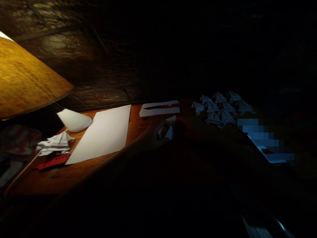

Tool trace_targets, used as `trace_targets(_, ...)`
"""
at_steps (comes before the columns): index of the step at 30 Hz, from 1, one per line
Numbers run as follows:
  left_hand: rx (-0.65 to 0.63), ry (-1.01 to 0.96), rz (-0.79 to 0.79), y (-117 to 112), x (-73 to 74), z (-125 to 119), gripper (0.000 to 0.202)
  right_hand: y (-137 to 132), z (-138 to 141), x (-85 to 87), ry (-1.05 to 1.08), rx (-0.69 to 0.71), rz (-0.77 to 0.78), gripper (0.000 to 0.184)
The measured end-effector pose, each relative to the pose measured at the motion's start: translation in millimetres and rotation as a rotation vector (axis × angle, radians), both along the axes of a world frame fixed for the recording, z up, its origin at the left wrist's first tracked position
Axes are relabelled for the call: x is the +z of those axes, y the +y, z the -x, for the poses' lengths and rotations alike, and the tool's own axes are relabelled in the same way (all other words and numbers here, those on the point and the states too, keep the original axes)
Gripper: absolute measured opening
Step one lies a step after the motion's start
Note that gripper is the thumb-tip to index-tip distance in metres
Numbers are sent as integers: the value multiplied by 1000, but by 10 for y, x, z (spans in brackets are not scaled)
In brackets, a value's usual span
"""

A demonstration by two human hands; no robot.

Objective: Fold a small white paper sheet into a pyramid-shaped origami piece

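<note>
A small piece of folded white paper [170, 131] is held up over the middle of the wooden table. My left hand [154, 136] grips it from the left, with thumb and fingers closed round its edge. From the other side my right hand [189, 128] meets the paper with bent fingers, mostly lost in shadow. Just beyond the hands a knife [162, 106] with a dark blade and red handle rests on a small stack of white paper [146, 111]. Several folded white paper shapes [220, 107] stand grouped to the right of my hands.
A large white sheet [106, 132] covers part of the wooden table [96, 172] at left. Beside it are a curled paper [74, 121], a crumpled folded paper [56, 143] and a red slotted object [53, 162]. A glowing bluish screen [260, 145] lies at right. A lit brown panel [29, 79] juts in.
</note>
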State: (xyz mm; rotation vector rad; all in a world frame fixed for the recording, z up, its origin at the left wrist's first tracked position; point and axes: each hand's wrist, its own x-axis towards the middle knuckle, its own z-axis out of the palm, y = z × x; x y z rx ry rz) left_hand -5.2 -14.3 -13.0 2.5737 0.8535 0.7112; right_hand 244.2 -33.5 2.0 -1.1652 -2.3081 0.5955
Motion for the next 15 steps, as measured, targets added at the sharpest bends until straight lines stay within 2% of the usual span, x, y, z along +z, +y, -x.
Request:
trace_targets(3,8,-13,119,-24,24,-1,43,-38,21,26,10,-16,34,26)
trace_targets(5,15,-59,142,-24,39,1,40,-56,33,41,23,-21,15,31)
trace_targets(9,46,-150,104,19,65,9,33,-62,41,106,-10,42,-27,22)
trace_targets(15,94,-297,-43,19,156,-10,21,-69,45,238,-71,6,-44,16)
